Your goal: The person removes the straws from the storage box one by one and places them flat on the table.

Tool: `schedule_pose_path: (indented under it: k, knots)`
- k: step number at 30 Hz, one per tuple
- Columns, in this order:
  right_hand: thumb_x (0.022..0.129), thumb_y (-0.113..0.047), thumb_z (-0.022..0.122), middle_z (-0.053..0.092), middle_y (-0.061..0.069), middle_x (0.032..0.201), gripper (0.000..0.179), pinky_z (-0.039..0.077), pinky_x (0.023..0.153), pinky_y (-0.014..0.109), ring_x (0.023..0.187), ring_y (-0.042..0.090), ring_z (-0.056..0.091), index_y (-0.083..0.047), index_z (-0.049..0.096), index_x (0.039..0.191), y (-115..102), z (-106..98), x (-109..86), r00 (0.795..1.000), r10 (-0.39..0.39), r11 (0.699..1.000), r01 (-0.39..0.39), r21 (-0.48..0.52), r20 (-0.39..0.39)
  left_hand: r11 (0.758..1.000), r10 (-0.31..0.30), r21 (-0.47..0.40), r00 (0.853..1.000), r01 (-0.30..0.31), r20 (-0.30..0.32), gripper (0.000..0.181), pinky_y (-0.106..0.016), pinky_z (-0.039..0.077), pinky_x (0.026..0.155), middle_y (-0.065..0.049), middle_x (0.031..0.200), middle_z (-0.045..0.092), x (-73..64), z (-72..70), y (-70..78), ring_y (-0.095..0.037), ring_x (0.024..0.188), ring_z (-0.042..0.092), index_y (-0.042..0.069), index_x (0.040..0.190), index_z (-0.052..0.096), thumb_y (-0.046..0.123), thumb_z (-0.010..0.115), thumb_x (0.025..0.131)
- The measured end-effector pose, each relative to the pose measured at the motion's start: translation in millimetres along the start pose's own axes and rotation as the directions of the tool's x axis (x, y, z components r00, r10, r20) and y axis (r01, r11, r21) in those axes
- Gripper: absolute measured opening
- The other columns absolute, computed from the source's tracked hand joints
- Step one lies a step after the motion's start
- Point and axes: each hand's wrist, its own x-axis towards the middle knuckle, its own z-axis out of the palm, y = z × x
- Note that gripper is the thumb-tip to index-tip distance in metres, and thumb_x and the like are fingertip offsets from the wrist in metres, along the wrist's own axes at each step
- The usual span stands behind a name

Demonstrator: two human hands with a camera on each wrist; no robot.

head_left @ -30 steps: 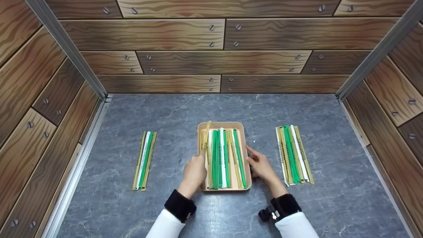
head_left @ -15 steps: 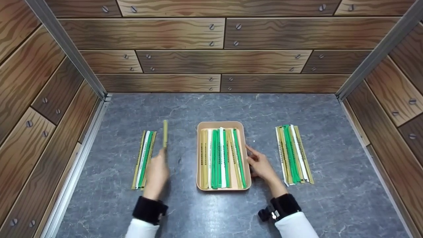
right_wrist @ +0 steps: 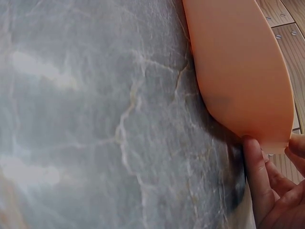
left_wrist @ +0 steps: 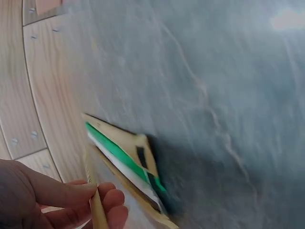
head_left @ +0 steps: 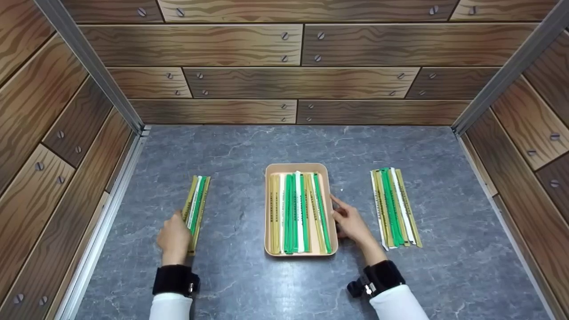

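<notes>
Left hand (head_left: 174,233) pinches a gold stick packet (left_wrist: 97,212) between thumb and fingers, beside the left row (head_left: 199,209) of gold, white and green packets on the bench (head_left: 240,284). Right hand (head_left: 353,224), fingers extended, touches the right side of the peach tray (head_left: 297,167), which holds more packets (head_left: 298,209). Another row (head_left: 391,204) lies farther right.
</notes>
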Motion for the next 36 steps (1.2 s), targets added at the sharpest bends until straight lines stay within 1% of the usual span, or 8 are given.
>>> schedule_pose_path:
  k: [4, 8, 11, 18, 25, 29, 33, 36]
  knots:
    - [0.100, -0.006, 0.054, 0.062, 0.022, 0.108, 0.052, 0.057, 0.051, 0.045, 0.079, 0.027, 0.065, -0.017, 0.044, 0.150, 0.8, 0.2, 0.3, 1.000, -0.001, 1.000, 0.001, -0.001, -0.005, 1.000, -0.013, -0.005, 1.000, 0.013, 0.009, 0.031, -0.059, 0.049, 0.060, -0.032, 0.096, 0.063, 3.3, -1.1, -3.0, -0.048, 0.080, 0.062, -0.002, 0.127, 0.055, 0.000, 0.046, 0.097]
    - [0.100, -0.005, 0.054, 0.061, 0.022, 0.107, 0.052, 0.057, 0.051, 0.045, 0.078, 0.027, 0.065, -0.017, 0.044, 0.149, 1.5, 0.5, 0.6, 1.000, 0.001, 1.000, -0.001, 0.009, -0.009, 1.000, -0.015, -0.010, 1.000, 0.015, -0.008, 0.030, -0.063, 0.048, 0.065, -0.035, 0.102, 0.062, 4.5, -1.3, -3.3, -0.052, 0.087, 0.061, -0.003, 0.125, 0.055, 0.000, 0.044, 0.097]
    - [0.100, -0.005, 0.054, 0.061, 0.022, 0.107, 0.052, 0.057, 0.052, 0.046, 0.079, 0.027, 0.065, -0.017, 0.044, 0.149, 1.9, 0.5, 0.8, 1.000, 0.007, 1.000, -0.006, 0.017, -0.008, 1.000, -0.010, -0.011, 1.000, 0.010, -0.012, 0.030, -0.064, 0.048, 0.066, -0.036, 0.105, 0.061, 5.6, -0.2, -3.6, -0.054, 0.089, 0.060, -0.004, 0.124, 0.054, -0.002, 0.044, 0.096]
    - [0.100, -0.005, 0.053, 0.060, 0.023, 0.109, 0.052, 0.057, 0.052, 0.046, 0.083, 0.029, 0.064, -0.016, 0.044, 0.150, 0.5, 0.5, -0.7, 1.000, -0.004, 1.000, 0.004, 0.016, -0.007, 1.000, 0.014, -0.011, 1.000, -0.014, -0.014, 0.026, -0.064, 0.048, 0.065, -0.035, 0.100, 0.062, 7.8, 3.7, -3.5, -0.055, 0.086, 0.060, -0.005, 0.115, 0.056, -0.005, 0.048, 0.091]
    - [0.099, -0.003, 0.053, 0.061, 0.024, 0.109, 0.051, 0.057, 0.052, 0.047, 0.084, 0.030, 0.064, -0.014, 0.044, 0.149, -1.2, 0.6, -1.6, 1.000, -0.018, 0.999, 0.018, 0.027, -0.007, 0.999, 0.032, -0.006, 0.999, -0.032, -0.006, 0.033, -0.063, 0.047, 0.067, -0.034, 0.103, 0.063, 8.4, 5.9, -3.2, -0.053, 0.087, 0.061, -0.001, 0.124, 0.059, -0.003, 0.047, 0.093]
    - [0.100, -0.004, 0.053, 0.060, 0.023, 0.107, 0.051, 0.057, 0.053, 0.047, 0.083, 0.029, 0.063, -0.014, 0.044, 0.149, -2.0, 0.5, -1.9, 1.000, -0.015, 1.000, 0.016, 0.024, -0.002, 0.999, 0.033, -0.008, 0.999, -0.033, -0.021, 0.031, -0.063, 0.047, 0.067, -0.033, 0.103, 0.063, 9.9, 6.2, -3.8, -0.052, 0.087, 0.061, -0.001, 0.120, 0.062, -0.003, 0.048, 0.093]
    - [0.100, -0.004, 0.053, 0.059, 0.023, 0.105, 0.052, 0.057, 0.052, 0.047, 0.081, 0.028, 0.063, -0.014, 0.043, 0.149, -2.3, 0.4, -2.2, 1.000, -0.018, 1.000, 0.018, 0.019, 0.001, 1.000, 0.029, 0.002, 0.998, -0.029, -0.050, 0.029, -0.064, 0.047, 0.071, -0.036, 0.104, 0.058, 11.4, 6.5, -5.0, -0.054, 0.092, 0.057, -0.005, 0.117, 0.062, -0.006, 0.050, 0.091]
    - [0.100, -0.005, 0.054, 0.059, 0.023, 0.106, 0.052, 0.057, 0.052, 0.047, 0.082, 0.028, 0.063, -0.014, 0.043, 0.150, -2.4, -0.1, -2.6, 1.000, -0.021, 1.000, 0.020, 0.020, 0.005, 1.000, 0.026, 0.017, 0.998, -0.025, -0.052, 0.025, -0.064, 0.047, 0.071, -0.036, 0.101, 0.056, 11.9, 6.9, -7.1, -0.054, 0.092, 0.056, -0.008, 0.112, 0.062, -0.007, 0.050, 0.090]
